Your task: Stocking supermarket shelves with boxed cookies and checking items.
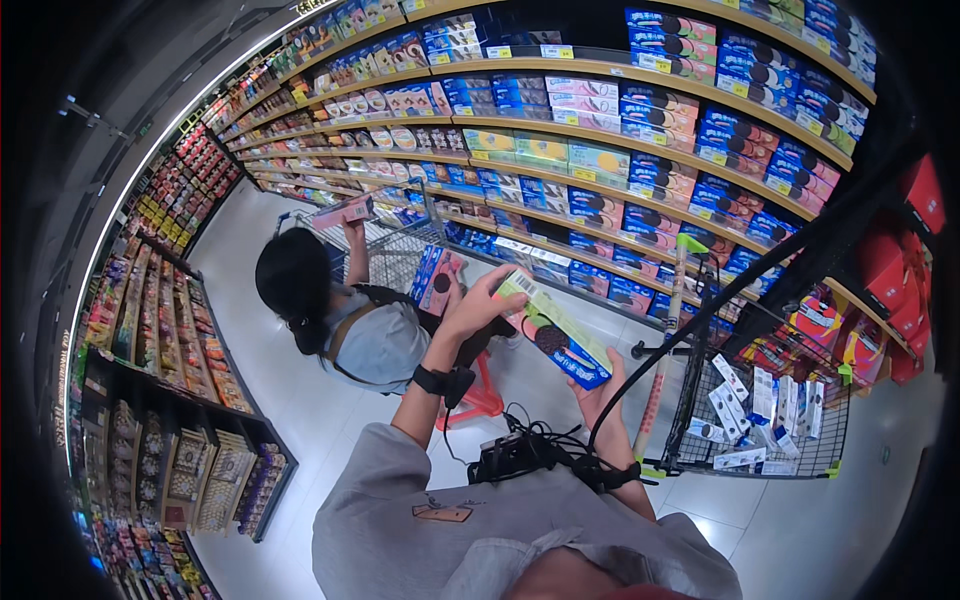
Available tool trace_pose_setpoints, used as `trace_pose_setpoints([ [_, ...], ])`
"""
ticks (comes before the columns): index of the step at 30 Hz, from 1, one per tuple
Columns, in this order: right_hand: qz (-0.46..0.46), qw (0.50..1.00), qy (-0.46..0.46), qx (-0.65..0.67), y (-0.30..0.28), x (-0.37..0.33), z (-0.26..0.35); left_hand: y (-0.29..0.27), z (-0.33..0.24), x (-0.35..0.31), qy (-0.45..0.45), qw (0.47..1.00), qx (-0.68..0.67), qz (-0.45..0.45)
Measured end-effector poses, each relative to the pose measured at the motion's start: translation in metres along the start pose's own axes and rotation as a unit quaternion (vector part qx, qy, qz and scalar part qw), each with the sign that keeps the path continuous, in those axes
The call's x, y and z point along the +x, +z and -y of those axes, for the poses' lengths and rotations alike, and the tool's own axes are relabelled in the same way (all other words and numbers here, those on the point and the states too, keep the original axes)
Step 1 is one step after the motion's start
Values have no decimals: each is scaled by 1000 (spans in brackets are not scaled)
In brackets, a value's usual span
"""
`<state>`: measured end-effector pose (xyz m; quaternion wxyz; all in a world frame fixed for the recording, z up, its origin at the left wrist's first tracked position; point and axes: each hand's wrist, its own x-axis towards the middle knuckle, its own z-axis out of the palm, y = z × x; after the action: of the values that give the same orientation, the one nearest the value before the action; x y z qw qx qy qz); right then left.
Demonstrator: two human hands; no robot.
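Observation:
Between my two hands is a blue and green cookie box [556,338], tilted, with dark sandwich cookies pictured on its front and a barcode on a pale side. My left hand [478,308] grips its upper left end, thumb lying over the box. At the lower right end, my right hand [604,398] closes around the blue corner; some of its fingers are hidden beneath. A dark band [444,384] circles my left wrist. To the left, another person [372,335] holds a pink box [343,213] in one hand and a blue and pink cookie box [435,282] in the other.
Shelves of cookie boxes [650,175] curve across the front. A shopping cart [745,470] with several small white and blue packs stands at my right; another cart [390,245] is beyond the other person. A red stool [475,395] is beside them. Snack shelves [190,455] line the left.

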<state>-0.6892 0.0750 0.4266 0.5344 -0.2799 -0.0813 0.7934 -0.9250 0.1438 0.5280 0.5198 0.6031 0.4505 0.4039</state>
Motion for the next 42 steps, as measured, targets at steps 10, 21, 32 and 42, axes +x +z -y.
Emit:
trace_pose_setpoints([
  [10, 41, 989, -139, -28, 15, 22, 78, -7, -60, 126, 36, 977, -15, -209],
  [21, -25, 970, -237, 37, 5, 44, 109, 6, -50, 253, 63, 969, -179, -159],
  [32, -199, 917, -346, 11, 11, 115, 135, -17, -48, 449, 129, 890, -433, -58],
  [42, -223, 930, -281, -81, 73, 249, 138, -89, -70, 546, 228, 776, -587, -34],
])
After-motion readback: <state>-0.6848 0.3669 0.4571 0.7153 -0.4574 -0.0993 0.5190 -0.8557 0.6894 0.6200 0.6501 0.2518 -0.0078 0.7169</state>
